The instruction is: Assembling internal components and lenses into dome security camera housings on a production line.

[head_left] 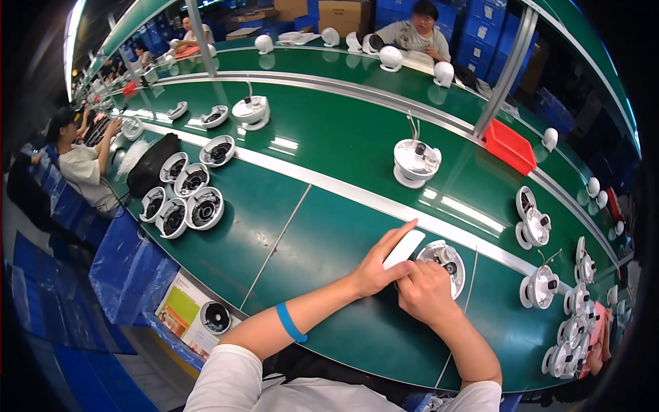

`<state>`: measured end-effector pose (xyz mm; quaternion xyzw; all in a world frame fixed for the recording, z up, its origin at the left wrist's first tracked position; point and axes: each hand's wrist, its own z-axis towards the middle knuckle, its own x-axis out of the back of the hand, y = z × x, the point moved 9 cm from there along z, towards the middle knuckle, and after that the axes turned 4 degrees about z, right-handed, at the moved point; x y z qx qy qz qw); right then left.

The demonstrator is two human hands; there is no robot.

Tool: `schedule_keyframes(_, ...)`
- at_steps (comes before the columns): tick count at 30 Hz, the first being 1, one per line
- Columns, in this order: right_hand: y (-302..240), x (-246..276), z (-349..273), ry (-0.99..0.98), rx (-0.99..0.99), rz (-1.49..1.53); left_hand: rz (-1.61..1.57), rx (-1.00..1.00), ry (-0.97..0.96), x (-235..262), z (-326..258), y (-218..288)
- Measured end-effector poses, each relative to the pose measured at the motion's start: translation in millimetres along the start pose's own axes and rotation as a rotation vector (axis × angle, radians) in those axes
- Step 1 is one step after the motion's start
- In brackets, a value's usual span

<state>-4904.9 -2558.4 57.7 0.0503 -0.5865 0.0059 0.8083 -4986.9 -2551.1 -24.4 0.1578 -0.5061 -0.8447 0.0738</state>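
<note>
My left hand (pixel 376 269), a blue band on its forearm, grips a smooth white rounded piece (pixel 406 248) between thumb and fingers. Beside it my right hand (pixel 427 291) is closed, its curled fingers against the near left side of a round white camera housing (pixel 450 265). Black and white parts show in the housing's open top. My right fingers hide whatever lies in their grasp, and whether the white piece joins the housing cannot be made out.
Open white housings with black insides (pixel 204 208) cluster on the left bench near a black bag (pixel 154 165). A wired camera unit (pixel 417 163) sits on the green belt beyond my hands. Several more units (pixel 542 287) stand at the right; a red tray (pixel 509 147) lies farther back. Other people sit along the line.
</note>
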Motion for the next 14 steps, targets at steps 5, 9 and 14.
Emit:
schedule_keyframes(5,-54,103,38,0.094,-0.348,-0.023,-0.363,0.303,0.204,35,-35,54)
schedule_keyframes(9,-70,150,37,-0.061,-0.632,0.374,-0.543,0.320,0.515,87,-63,92)
schedule_keyframes(14,-155,138,89,-0.134,-0.731,1.508,-0.439,0.263,0.724,153,-105,164)
